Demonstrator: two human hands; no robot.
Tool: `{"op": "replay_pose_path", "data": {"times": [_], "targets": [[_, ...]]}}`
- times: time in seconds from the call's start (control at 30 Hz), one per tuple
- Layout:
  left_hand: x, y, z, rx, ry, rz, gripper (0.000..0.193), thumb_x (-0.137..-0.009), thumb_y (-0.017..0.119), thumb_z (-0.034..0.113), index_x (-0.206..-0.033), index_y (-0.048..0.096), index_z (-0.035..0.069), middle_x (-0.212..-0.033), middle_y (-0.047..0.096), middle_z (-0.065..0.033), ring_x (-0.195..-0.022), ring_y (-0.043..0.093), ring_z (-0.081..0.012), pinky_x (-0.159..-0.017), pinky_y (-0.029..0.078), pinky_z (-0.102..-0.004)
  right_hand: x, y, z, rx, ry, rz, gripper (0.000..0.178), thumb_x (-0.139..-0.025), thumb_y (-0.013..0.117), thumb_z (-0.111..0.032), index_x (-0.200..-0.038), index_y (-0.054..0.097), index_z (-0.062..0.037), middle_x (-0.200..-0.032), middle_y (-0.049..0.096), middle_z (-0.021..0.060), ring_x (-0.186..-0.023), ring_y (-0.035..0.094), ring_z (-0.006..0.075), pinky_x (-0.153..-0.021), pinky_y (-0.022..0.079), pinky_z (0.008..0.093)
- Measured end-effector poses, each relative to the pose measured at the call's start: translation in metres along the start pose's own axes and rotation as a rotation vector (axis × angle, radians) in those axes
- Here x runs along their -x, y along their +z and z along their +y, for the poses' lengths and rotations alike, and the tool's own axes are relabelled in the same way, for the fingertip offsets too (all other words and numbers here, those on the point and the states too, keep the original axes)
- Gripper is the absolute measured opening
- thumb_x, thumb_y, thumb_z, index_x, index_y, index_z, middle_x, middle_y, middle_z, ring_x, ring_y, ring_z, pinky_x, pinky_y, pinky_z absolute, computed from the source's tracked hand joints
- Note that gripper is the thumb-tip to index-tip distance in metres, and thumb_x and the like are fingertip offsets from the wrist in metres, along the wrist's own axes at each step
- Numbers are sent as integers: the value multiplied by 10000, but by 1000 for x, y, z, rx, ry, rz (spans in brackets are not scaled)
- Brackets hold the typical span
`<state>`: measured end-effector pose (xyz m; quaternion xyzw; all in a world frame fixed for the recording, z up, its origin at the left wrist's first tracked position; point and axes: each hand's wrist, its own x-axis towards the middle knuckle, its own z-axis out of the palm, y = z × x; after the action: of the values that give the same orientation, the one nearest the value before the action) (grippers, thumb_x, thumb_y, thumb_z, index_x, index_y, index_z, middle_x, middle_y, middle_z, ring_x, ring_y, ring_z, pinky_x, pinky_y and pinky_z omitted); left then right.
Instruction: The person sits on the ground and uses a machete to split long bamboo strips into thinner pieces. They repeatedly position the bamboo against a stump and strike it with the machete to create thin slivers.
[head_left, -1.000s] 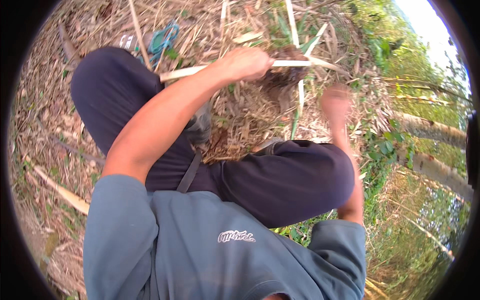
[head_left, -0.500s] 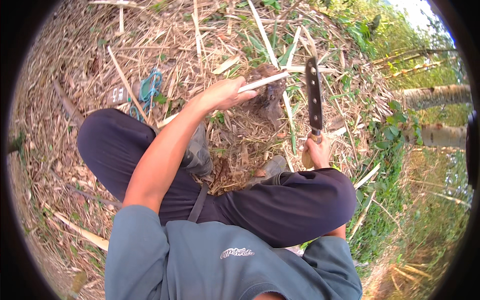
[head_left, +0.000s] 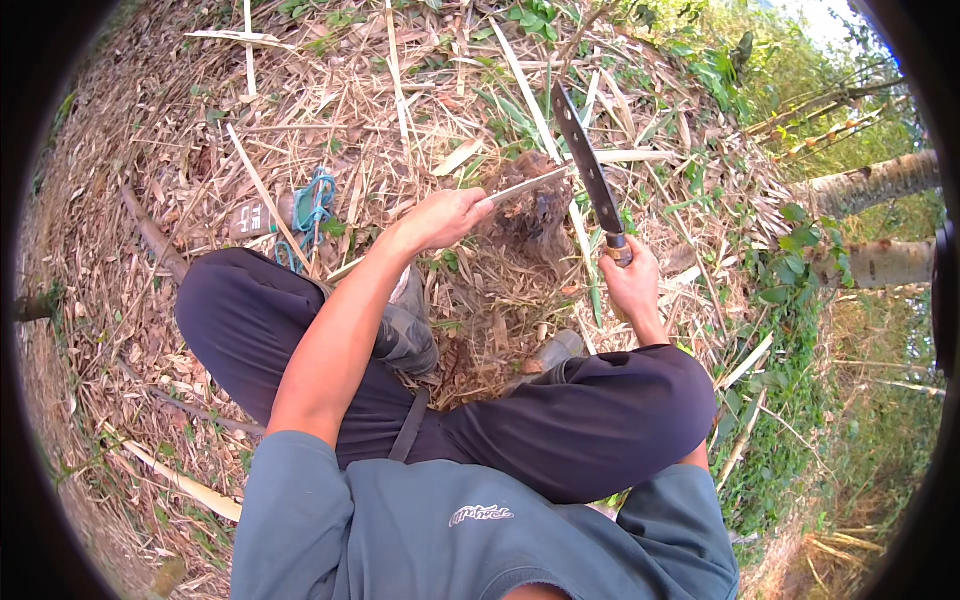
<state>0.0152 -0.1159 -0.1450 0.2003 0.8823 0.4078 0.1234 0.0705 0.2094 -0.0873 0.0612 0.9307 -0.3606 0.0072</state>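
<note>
My left hand [head_left: 446, 217] is closed round one end of a thin, pale split-wood strip [head_left: 530, 185], which points away to the right over a dark brown stump [head_left: 540, 215] in the ground. My right hand [head_left: 632, 277] grips the handle of a machete [head_left: 590, 165], whose dark blade has a row of holes. The blade tilts up and to the left, and in this view its edge meets or overlaps the strip's far end; I cannot tell whether they touch. My palm and fingers hide part of the handle.
Dry leaves and several pale strips [head_left: 525, 85] litter the ground. A brown sheath-like case [head_left: 262, 217] with blue cord [head_left: 315, 205] lies beyond my left knee. Thick pale trunks [head_left: 870, 190] and green plants [head_left: 780, 370] stand at the right. My boots [head_left: 408, 345] are between my knees.
The machete has swung leftward from nearly upright to a leftward tilt, close to the strip. My right hand has moved slightly up and forward. The strip has tilted a little.
</note>
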Motion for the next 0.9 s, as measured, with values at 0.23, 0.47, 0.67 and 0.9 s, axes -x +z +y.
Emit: {"op": "replay_pose_path", "data": {"times": [0.23,0.47,0.67,0.9], "targets": [[2,-1,10,-104,-24,37,346,-1049,463,396,-1043,582,72,-751,619,-240,-765,618,-468,-678,472,-531,-2,0,-12,77,-16,-21,229,-789,682,-132,-990,646,-28,-706,642,86,-587,589,170,-613,492,364],[4,0,10,-61,-27,81,300,-1035,515,334,-991,599,49,-709,607,-248,-714,607,-475,-644,461,-527,-28,-16,-75,-291,-307,267,112,-894,685,-97,-960,633,-23,-784,663,28,-660,613,87,-583,484,256],[0,-7,15,-108,-59,51,293,-1034,518,344,-1003,607,67,-703,611,-243,-697,610,-467,-633,467,-528,-44,1,-61,-69,-222,234,141,-883,676,-93,-985,646,0,-744,665,84,-695,674,182,-637,551,328],[9,9,4,-125,-47,119,310,-1037,494,379,-1004,577,82,-718,625,-235,-718,628,-466,-639,472,-573,-59,8,-42,161,174,-248,337,-768,710,-177,-1070,691,-30,-786,706,129,-695,673,221,-702,542,369]]}}
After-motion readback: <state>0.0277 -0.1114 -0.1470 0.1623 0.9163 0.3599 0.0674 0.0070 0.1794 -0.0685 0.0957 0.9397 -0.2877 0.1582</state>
